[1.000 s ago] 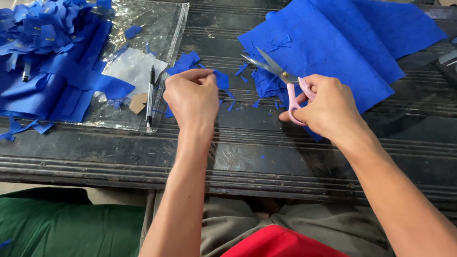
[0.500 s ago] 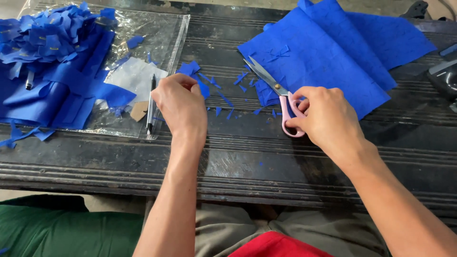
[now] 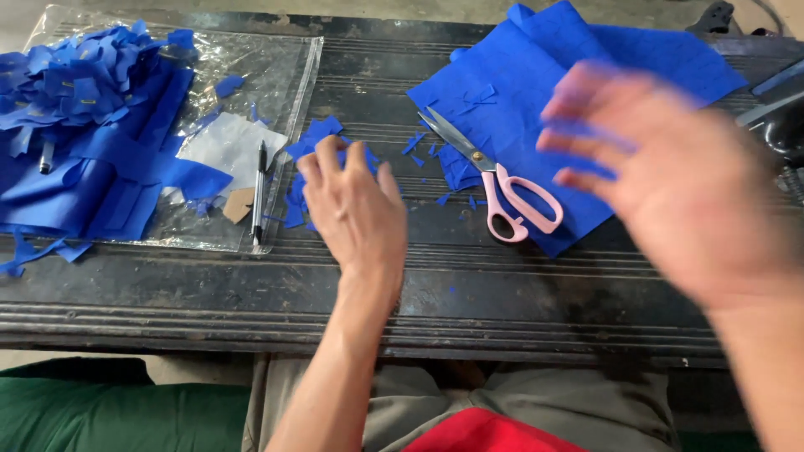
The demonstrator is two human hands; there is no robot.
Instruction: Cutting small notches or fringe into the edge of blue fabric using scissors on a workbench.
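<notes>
Resting on small blue fabric scraps (image 3: 311, 172), the left hand (image 3: 356, 209) spreads its fingers (image 3: 325, 159) open.
Pink-handled steel scissors (image 3: 494, 180) lie free on blue cloth (image 3: 536, 92) under the blurred, open, empty right hand (image 3: 670, 176).

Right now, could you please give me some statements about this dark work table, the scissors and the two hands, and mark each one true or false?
1. The pink-handled metal scissors lie on the large blue fabric sheet, in no hand. True.
2. The right hand grips the scissors. False: it is raised above the fabric, blurred, with its fingers spread and empty.
3. The left hand rests on small blue fabric scraps. True.
4. The black pen stands upright in a cup. False: it lies flat on the clear plastic sheet.
5. The heap of blue cut strips lies right of the scissors. False: it lies far left, on the plastic sheet.
</notes>
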